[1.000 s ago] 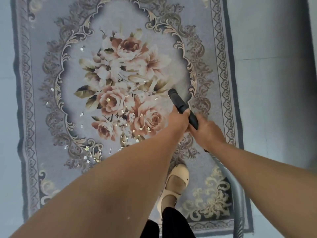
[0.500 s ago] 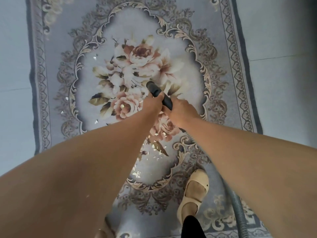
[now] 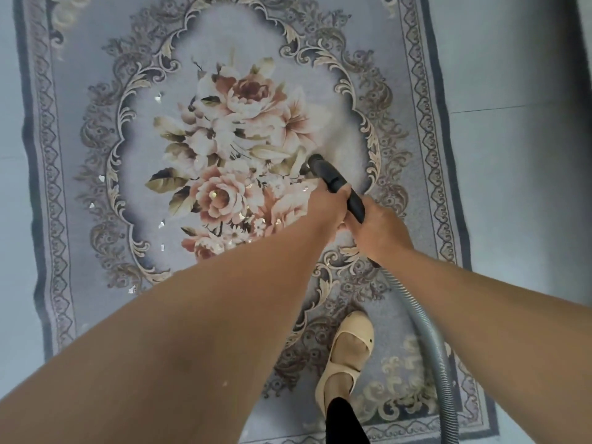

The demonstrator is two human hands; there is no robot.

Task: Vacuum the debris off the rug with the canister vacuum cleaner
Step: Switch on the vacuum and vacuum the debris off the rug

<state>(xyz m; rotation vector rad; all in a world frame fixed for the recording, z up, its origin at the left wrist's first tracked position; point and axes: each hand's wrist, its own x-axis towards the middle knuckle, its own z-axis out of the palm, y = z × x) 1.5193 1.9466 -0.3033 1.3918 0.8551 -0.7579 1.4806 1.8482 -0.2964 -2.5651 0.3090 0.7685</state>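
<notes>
No text, label, brand mark, number or sign can be read anywhere in view. Rug (image 3: 224,40): floral and scroll ornament only, no lettering. Vacuum wand (image 3: 333,177): plain black surface, no readable marking. Hose (image 3: 429,334): plain grey ribbing, nothing printed that can be made out. Shoe (image 3: 349,350): plain cream upper, no readable mark.
</notes>
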